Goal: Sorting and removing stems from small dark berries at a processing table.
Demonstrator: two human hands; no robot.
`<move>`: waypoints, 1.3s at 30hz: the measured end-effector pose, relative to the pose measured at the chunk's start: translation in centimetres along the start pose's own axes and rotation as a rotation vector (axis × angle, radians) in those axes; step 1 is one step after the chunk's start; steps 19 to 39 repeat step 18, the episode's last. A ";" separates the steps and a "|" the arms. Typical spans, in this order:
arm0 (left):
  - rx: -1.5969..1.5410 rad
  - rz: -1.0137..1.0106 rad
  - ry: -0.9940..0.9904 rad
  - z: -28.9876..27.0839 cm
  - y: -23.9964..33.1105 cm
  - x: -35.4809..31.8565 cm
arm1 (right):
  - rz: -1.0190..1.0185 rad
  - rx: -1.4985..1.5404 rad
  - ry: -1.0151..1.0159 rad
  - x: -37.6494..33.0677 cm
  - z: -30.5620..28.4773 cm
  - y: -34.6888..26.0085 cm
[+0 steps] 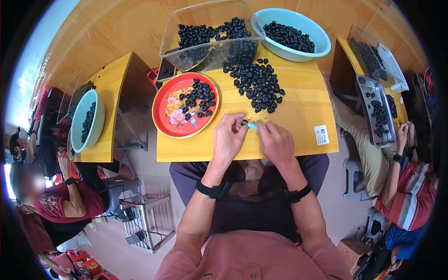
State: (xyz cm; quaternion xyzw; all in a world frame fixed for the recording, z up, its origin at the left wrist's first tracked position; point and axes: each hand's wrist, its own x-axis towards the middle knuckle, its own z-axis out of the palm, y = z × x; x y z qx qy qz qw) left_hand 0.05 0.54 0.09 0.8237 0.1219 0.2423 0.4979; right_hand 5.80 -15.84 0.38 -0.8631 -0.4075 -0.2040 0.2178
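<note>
Close to the table's front edge, my left hand [227,136] pinches a small black ring-shaped piece [244,122] between thumb and fingertips. Closed around a thin light-blue handle [252,126], my right hand [276,142] brings its tip against that piece; the tip itself is too small to make out. Just beyond my hands, a loose pile of black ring-shaped pieces [259,84] spreads over the yellow table [308,102]. To the left of it lies a round red flowered tray [161,112] with several such pieces on its right half.
A clear plastic bin [186,60] and a light-blue basin [323,45], both holding black pieces, stand at the back. A white label [321,135] is stuck near the right edge. Co-workers sit at tables on both sides; a metal-framed stool [148,221] stands at lower left.
</note>
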 end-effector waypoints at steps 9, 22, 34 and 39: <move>-0.122 -0.137 -0.002 0.2 0.1 -0.2 | 0.027 0.006 -0.009 -0.1 0.2 0.1; -0.235 -0.137 0.058 0.1 -0.4 -0.5 | 0.141 -0.049 -0.027 0.0 0.2 0.1; -0.235 -0.137 0.058 0.1 -0.4 -0.5 | 0.141 -0.049 -0.027 0.0 0.2 0.1; -0.235 -0.137 0.058 0.1 -0.4 -0.5 | 0.141 -0.049 -0.027 0.0 0.2 0.1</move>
